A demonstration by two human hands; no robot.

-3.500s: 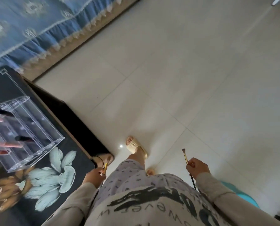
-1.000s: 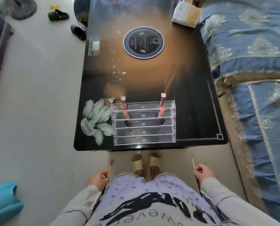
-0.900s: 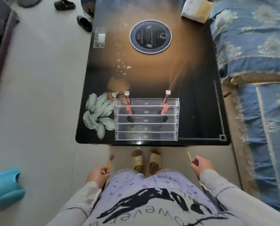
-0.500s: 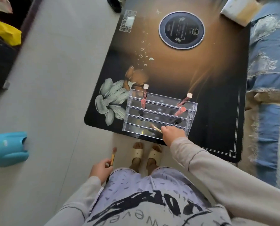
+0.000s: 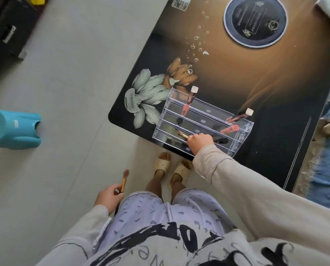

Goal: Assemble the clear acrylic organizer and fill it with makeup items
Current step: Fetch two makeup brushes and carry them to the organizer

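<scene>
Brush going into organizer
R hand grips thin brush over acrylic organizer, front rows; L hand holds second brush by thigh.

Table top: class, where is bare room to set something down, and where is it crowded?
Free: the table stretch between round disc and organizer; the dark strip right of it. Crowded: the near edge, where the right hand holds a brush over the organizer.
</scene>
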